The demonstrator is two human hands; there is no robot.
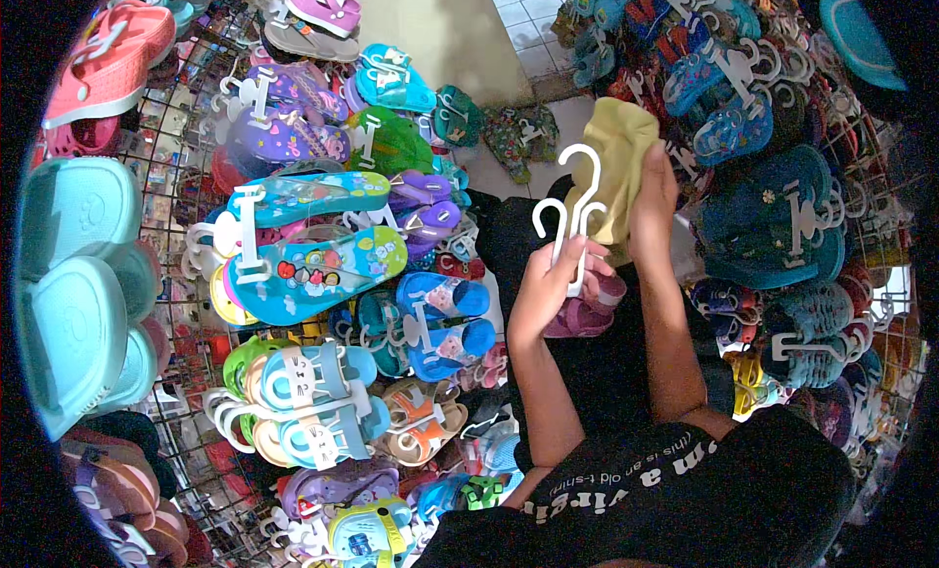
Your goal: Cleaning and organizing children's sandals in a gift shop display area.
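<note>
My left hand (544,291) grips white plastic shoe hangers (579,194), whose curved hooks stick up above my fingers. Just beneath it is a pair of mauve strapped sandals (590,311); whether they hang from these hangers is hidden by my hand. A crumpled yellow cloth (612,176) is held in my right hand (653,198), beside and slightly beyond the hooks. My fingers on that side are partly covered by the cloth.
On my left, a wire grid rack (180,223) bears turquoise flip-flops (330,267), blue cat-face sandals (315,399) and mint slides (73,311). Hanging footwear, including dark teal flip-flops (755,223), crowds my right. Tiled floor (524,14) and a beige panel (425,25) lie ahead.
</note>
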